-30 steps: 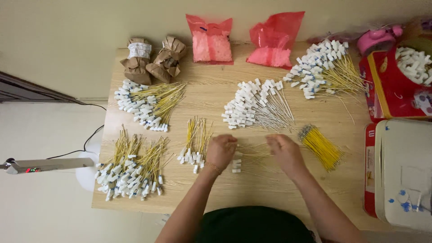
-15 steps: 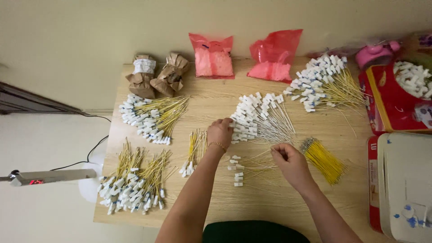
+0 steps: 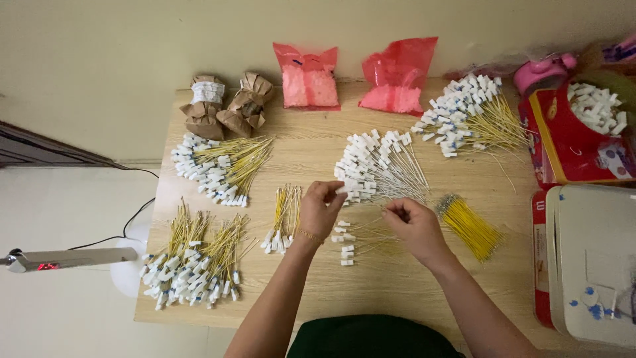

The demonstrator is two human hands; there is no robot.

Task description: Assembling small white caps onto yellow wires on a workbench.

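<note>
My left hand (image 3: 320, 209) pinches a white tag at the near edge of the middle pile of white tags with thin wires (image 3: 377, 166). My right hand (image 3: 414, 225) pinches the thin wire end of that same piece, a little to the right. Between and just below my hands lie several loose white tags (image 3: 344, 242). A bundle of bare yellow wires (image 3: 470, 225) lies right of my right hand. A small group of yellow-wired tags (image 3: 283, 215) lies left of my left hand.
More piles of yellow-wired tags lie at left (image 3: 222, 169), near left (image 3: 195, 262) and far right (image 3: 470, 116). Two brown paper bundles (image 3: 225, 106), two red plastic bags (image 3: 351, 76), a red box of white tags (image 3: 583, 132) and a white machine (image 3: 593, 265) ring the wooden table (image 3: 371, 285).
My left hand came back from the middle pile holding a tag. My right hand rose to meet it and took hold of the wire. The camera view shifted slightly.
</note>
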